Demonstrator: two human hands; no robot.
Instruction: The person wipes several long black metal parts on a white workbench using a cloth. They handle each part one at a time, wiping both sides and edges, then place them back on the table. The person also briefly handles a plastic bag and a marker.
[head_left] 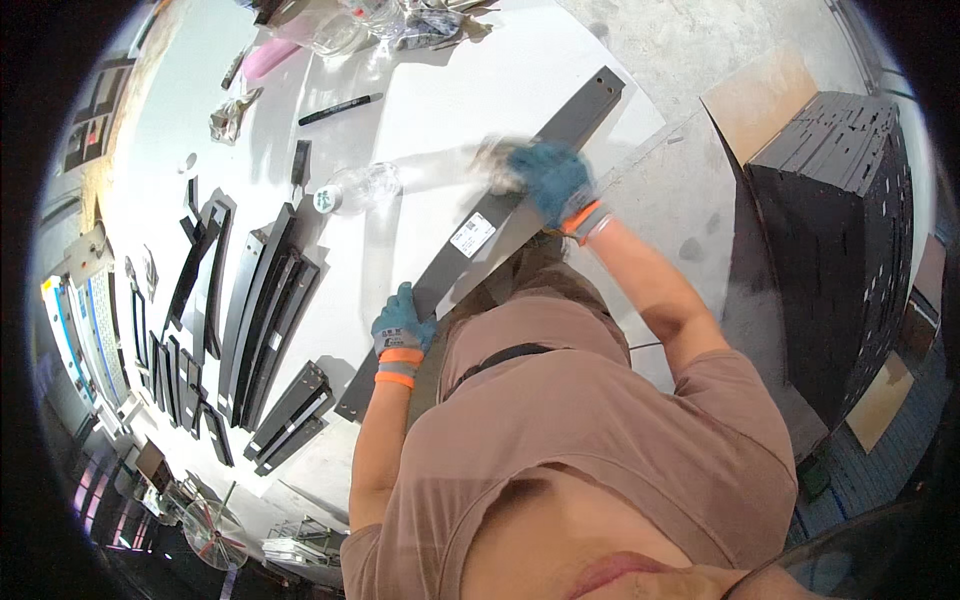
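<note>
A long dark grey metal bar (443, 270) with a white label lies aslant along the near edge of the white table, its far end up and to the right. My left hand (403, 322), in a teal glove with an orange cuff, grips the bar near its lower end. Against the bar's upper half, my gloved right hand (553, 183) is closed on a pale, crumpled cloth (494, 166). Hand and cloth are smeared by motion. Just left of the cloth, a clear plastic bottle (366, 188) lies on its side, its cap toward the left.
Several black bars (262, 325) lie in groups on the white table (420, 100). A black marker (340, 109), a crumpled wrapper (233, 116) and a pink object (270, 58) lie farther off. At right stands a tall stack of dark panels (830, 230); a fan (214, 532) is at lower left.
</note>
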